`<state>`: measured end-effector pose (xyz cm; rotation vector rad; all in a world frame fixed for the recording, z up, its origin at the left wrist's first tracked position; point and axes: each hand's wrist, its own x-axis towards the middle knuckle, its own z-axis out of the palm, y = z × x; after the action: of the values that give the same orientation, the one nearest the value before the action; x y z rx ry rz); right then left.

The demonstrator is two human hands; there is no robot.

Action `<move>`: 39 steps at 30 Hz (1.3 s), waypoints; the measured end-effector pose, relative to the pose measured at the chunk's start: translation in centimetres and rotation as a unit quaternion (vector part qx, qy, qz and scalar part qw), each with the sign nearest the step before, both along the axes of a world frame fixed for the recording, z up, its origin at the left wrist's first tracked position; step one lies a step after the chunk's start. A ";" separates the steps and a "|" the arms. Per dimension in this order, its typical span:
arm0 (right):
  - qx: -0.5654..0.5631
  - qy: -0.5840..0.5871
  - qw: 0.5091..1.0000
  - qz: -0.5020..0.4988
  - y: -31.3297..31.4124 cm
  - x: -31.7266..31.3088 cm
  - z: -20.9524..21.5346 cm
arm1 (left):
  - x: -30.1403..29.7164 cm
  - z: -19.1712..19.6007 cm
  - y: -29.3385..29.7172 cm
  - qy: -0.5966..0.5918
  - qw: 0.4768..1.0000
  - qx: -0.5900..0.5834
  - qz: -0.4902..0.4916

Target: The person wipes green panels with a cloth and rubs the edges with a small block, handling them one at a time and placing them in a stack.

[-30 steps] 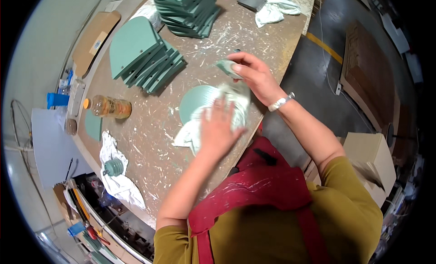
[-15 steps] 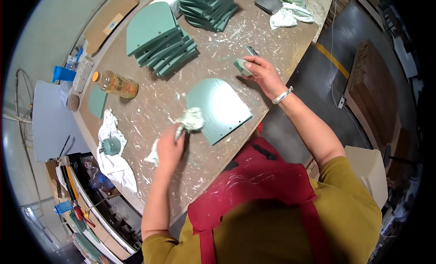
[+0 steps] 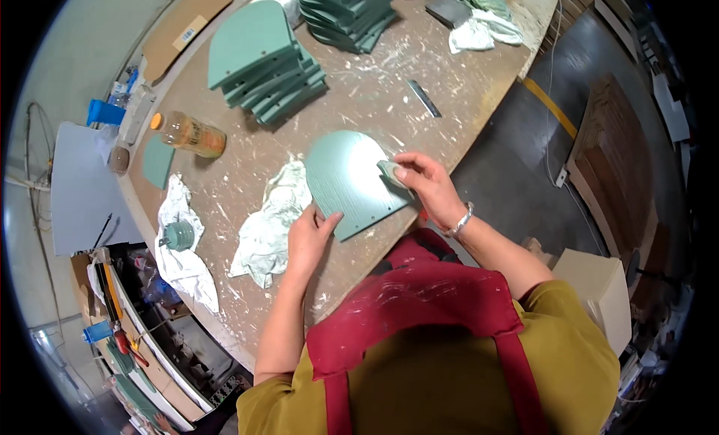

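Flat green panel with one rounded end, on the scuffed brown surface
The right grip holds a small green block-like pad at the panel's right edge; the left grip touches its lower left edge, though how tightly closed I cannot tell.
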<state>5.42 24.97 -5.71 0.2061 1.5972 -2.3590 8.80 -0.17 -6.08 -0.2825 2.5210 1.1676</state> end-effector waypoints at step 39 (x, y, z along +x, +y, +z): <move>0.432 0.426 0.770 0.198 -4.7 -7.8 3.8 | 1.6 -0.6 1.3 0.294 0.905 -0.180 -0.251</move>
<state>-2.36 20.26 -1.92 -1.0695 2.6750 -1.2309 10.36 1.15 -6.67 0.7076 3.0343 0.6311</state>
